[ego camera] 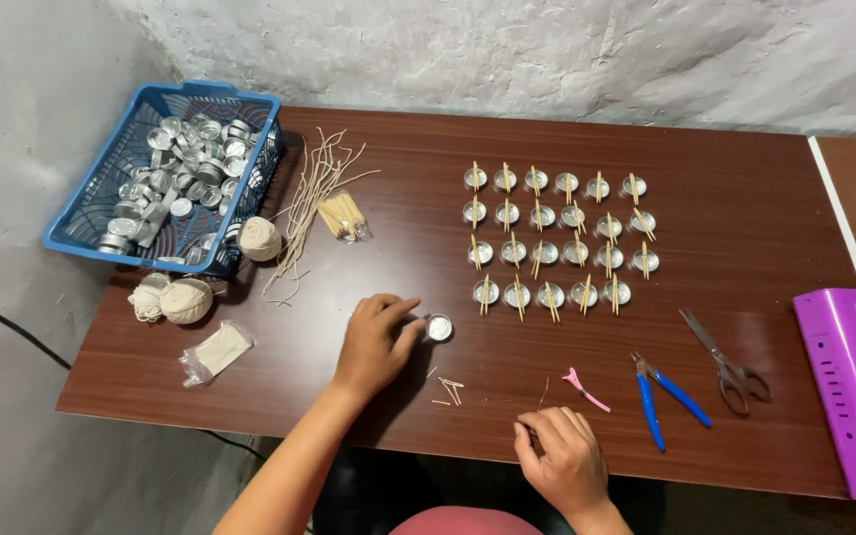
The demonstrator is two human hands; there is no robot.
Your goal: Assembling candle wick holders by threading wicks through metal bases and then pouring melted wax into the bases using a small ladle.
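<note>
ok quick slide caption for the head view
Left hand steadies a small metal cup on a brown table; right hand rests nearby.

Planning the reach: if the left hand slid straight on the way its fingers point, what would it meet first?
The left hand points right, fingertips already at the small metal cup. Beyond it, the bottom row of cups with sticks looks slightly off that line.

One camera only, worn on the person's head, looking steeply down and forward over the brown surface [745, 198] toward the wall, near enough that both forearms enter from the bottom edge.
</note>
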